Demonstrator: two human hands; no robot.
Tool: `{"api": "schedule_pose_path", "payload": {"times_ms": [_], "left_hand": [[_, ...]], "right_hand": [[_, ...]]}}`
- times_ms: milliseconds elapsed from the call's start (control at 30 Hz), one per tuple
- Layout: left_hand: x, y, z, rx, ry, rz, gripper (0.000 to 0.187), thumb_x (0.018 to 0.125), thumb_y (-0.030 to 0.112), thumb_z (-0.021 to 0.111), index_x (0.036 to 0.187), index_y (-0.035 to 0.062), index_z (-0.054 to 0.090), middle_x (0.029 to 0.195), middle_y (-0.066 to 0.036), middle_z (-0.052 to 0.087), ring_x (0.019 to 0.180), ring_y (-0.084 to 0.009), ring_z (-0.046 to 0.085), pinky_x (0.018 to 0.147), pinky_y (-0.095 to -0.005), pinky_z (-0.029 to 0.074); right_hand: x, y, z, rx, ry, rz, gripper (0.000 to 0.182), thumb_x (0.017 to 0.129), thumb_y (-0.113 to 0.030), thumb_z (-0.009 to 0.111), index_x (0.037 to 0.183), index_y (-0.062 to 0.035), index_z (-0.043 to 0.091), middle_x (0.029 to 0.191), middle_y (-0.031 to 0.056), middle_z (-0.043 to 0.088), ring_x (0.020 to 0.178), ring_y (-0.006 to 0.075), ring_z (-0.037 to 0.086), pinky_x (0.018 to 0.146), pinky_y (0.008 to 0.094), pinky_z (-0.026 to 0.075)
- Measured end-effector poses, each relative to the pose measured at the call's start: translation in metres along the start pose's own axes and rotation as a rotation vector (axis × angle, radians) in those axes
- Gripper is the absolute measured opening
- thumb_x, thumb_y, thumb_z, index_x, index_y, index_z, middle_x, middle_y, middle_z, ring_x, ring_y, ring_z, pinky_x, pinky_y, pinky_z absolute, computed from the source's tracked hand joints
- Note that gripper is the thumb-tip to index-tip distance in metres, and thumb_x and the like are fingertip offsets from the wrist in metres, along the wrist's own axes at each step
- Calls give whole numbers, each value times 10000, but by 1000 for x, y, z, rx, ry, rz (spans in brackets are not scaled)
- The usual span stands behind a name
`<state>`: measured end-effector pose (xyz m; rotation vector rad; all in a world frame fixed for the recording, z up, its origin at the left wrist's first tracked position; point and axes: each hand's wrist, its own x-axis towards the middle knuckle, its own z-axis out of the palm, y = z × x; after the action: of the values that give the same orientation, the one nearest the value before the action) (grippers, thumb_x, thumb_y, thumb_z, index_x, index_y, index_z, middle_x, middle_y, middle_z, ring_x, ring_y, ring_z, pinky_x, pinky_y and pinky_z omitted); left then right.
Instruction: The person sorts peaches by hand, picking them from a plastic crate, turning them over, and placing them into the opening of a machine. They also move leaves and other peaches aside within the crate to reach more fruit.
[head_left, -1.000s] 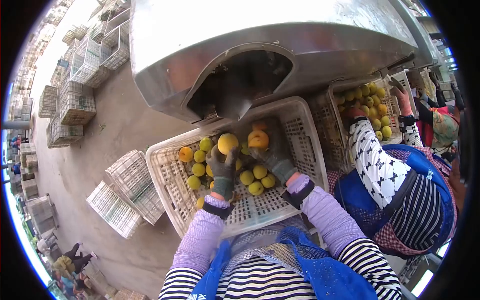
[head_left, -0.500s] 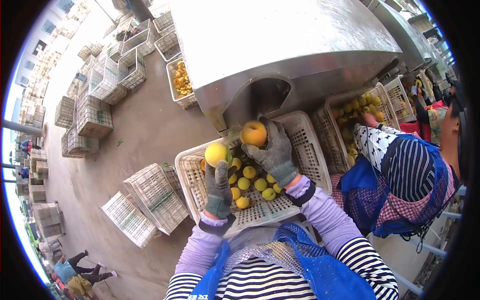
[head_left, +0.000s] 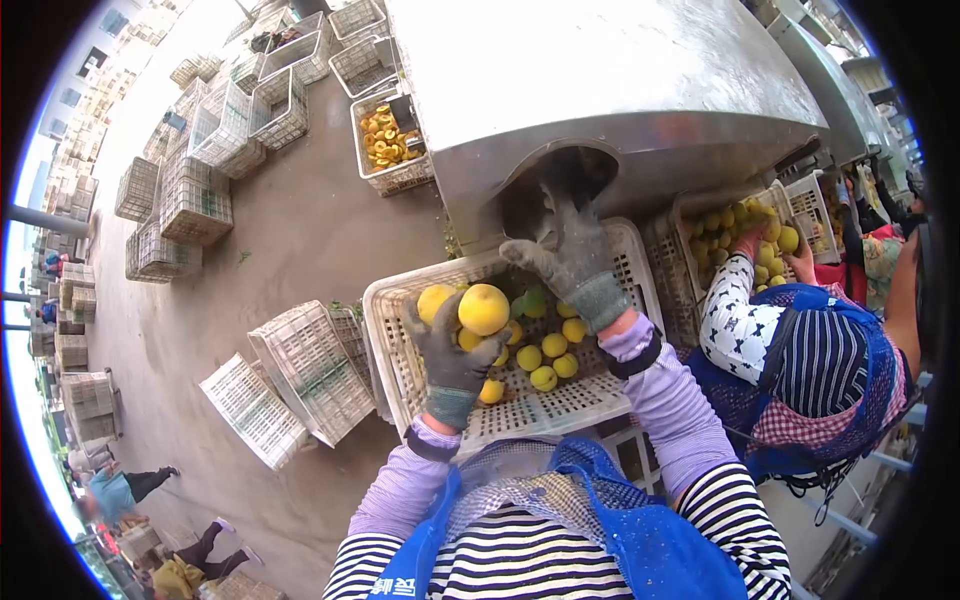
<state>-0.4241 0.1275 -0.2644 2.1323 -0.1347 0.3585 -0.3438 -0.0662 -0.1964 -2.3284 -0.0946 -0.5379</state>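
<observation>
My left hand (head_left: 452,362), in a grey work glove, is closed around a yellow peach (head_left: 484,309) over the left side of a white plastic crate (head_left: 525,422). A second peach (head_left: 434,300) shows right behind its fingers. My right hand (head_left: 578,262), gloved too, reaches into the dark opening (head_left: 520,205) of a metal machine, thumb spread wide and no fruit visible in it; its fingertips are in shadow. Several smaller yellow-green peaches (head_left: 543,378) and a green leaf (head_left: 533,302) lie in the crate below.
The machine's metal hood (head_left: 620,80) stands beyond the crate. At right, a co-worker (head_left: 800,350) handles peaches in another crate (head_left: 690,290). A crate of cut peach pieces (head_left: 385,180) sits on the floor behind. Tilted crates (head_left: 315,370) lie at left, and stacked crates (head_left: 195,205) stand farther back.
My right hand has moved forward into the machine's opening, and the orange peach it held is no longer visible. My left hand has shifted slightly right and lower with its peach.
</observation>
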Motion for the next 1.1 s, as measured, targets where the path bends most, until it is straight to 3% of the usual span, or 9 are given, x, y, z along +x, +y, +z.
{"api": "schedule_pose_path", "payload": {"times_ms": [67,167,267,400,567,700,867,1000,1100], "left_hand": [[3,-5,6,131,15,145,693,665,411,878,1242,113,636,1402,-268,421,1315,-443,383,1147,-566,273],[18,32,8,142,84,249,672,673,416,865,1239,133,639,1348,-226,509,1314,-444,399,1123,-561,313],[26,26,8,-41,-116,166,664,688,436,854,1225,111,636,1279,-211,558,1282,-421,453,1083,-513,378],[24,21,-7,-1161,-389,-690,489,773,310,758,1175,66,623,1239,-174,577,1103,-291,606,952,-379,525],[22,27,-3,-1415,-499,-718,283,899,186,573,1127,25,623,1132,-161,634,1054,-255,633,893,-377,550],[33,24,7,-408,-234,326,365,787,67,747,1130,22,629,1119,-183,644,1020,-309,639,861,-405,545],[33,22,2,-499,-374,-70,393,765,41,757,1133,12,623,1089,-185,653,1016,-332,646,853,-410,550],[45,15,5,-415,-334,260,410,776,36,753,1162,3,619,1097,-188,657,995,-334,657,837,-407,559],[58,41,6,-727,-259,-116,419,794,27,744,1185,-22,603,1137,-206,656,990,-345,664,829,-415,565]], "right_hand": [[-30,-22,-35,261,-500,179,834,748,-455,833,1391,-36,507,1250,184,582,1100,366,599,940,430,501],[-63,-19,-27,168,-333,-80,758,767,-357,829,1376,-44,504,1246,163,575,1087,260,604,945,369,507],[-63,-9,-27,917,-384,443,653,821,-332,777,1339,-32,519,1230,109,577,1105,192,577,980,343,484],[-51,-1,-50,1177,-431,549,588,882,-394,690,1320,-46,509,1225,77,570,1097,167,564,1008,322,463],[-63,1,-36,1083,-368,462,549,900,-339,700,1313,-25,523,1230,95,569,1114,184,565,1014,328,460],[-70,-4,-32,666,-244,280,544,907,-258,715,1344,5,524,1258,139,566,1149,237,575,1016,338,468],[-69,-9,-38,412,-208,97,733,810,-265,816,1404,6,483,1302,184,551,1180,299,579,1013,362,483],[-51,-10,-35,367,-202,127,825,735,-266,871,1407,-5,471,1264,187,586,1145,307,607,996,378,499],[-25,-1,-21,435,-49,195,833,705,-265,884,1396,-26,484,1192,176,623,1093,305,636,971,387,514]]}}
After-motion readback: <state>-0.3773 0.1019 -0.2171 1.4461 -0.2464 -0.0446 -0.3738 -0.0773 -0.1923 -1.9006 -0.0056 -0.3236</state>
